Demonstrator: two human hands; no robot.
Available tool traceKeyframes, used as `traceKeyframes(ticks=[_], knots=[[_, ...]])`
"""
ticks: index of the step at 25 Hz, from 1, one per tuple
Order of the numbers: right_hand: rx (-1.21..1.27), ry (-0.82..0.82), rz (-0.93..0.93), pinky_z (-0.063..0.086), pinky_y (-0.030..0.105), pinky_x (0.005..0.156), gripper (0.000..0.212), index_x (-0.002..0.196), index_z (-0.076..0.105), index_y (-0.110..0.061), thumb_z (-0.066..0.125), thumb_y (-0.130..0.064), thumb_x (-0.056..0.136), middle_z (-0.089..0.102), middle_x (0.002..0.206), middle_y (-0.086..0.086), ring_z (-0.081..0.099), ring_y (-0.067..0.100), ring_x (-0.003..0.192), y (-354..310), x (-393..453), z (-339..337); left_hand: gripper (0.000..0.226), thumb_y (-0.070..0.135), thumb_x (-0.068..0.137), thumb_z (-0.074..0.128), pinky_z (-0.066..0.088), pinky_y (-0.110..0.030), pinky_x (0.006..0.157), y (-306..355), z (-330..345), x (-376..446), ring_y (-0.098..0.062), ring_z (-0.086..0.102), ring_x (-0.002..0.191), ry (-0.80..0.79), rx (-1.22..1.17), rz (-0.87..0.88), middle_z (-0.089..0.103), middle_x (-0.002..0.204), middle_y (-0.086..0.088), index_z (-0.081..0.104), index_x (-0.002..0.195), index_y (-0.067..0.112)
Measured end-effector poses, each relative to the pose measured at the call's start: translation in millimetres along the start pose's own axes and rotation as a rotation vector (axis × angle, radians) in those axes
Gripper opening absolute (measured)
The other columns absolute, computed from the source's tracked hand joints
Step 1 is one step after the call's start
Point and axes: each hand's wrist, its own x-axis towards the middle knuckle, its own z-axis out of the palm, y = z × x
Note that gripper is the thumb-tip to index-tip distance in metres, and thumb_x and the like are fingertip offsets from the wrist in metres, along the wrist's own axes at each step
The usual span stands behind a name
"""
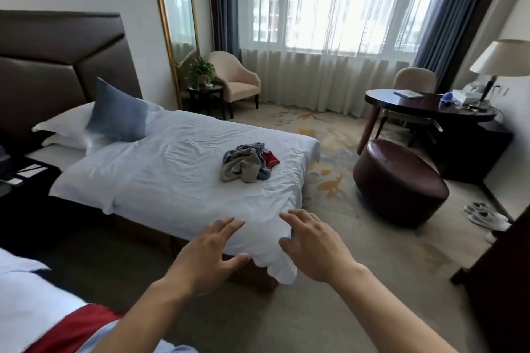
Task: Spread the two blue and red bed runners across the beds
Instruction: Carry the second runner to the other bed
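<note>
Left hand (pixel 208 252): released, fingers spread and fairly straight, hovering at the near corner of the far bed (pixel 177 175); contact with the sheet cannot be told.
Right hand (pixel 311 243): released too, fingers splayed, just right of the left hand, over the drooping scalloped edge of the white duvet.
Crumpled runner (pixel 248 163): soft bunched cloth in blue, grey-beige and red, lying on the far bed well beyond both hands.
Spread runner (pixel 71 329): flat red and pale blue band on the near bed (pixel 31 304), below and left of the left hand.
Bedding: wrinkled white cotton; a smooth blue cushion (pixel 117 114) leans on white pillows before a padded brown headboard.
Room: round glossy brown ottoman (pixel 401 183) right of the right hand; dark rounded surface (pixel 424 109) beyond it; patterned carpet, sheer curtains.
</note>
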Motion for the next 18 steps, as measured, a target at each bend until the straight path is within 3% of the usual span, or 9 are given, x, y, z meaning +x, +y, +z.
traceKeyframes(ticks=[5,18], knots=[[-0.031,-0.037,0.081,0.035,0.037,0.114,0.061,0.151,0.031,-0.032,0.047,-0.05,0.095,0.035,0.156,-0.008,0.034,0.015,0.142,80,78,-4,0.076,0.064,0.087,0.055,0.032,-0.036,0.115,-1,36,133,-0.008,0.023,0.145,-0.044,0.014,0.049,0.021,0.16,0.016,0.022,0.152,0.043],[-0.031,-0.024,0.173,0.039,0.032,0.107,0.051,0.143,0.039,-0.034,0.042,-0.052,0.095,0.043,0.145,-0.013,0.042,0.012,0.132,306,322,-10,0.071,0.063,0.088,0.052,0.033,-0.031,0.113,-12,114,481,-0.006,0.024,0.145,-0.116,-0.03,0.087,0.025,0.158,0.02,0.023,0.151,0.045]])
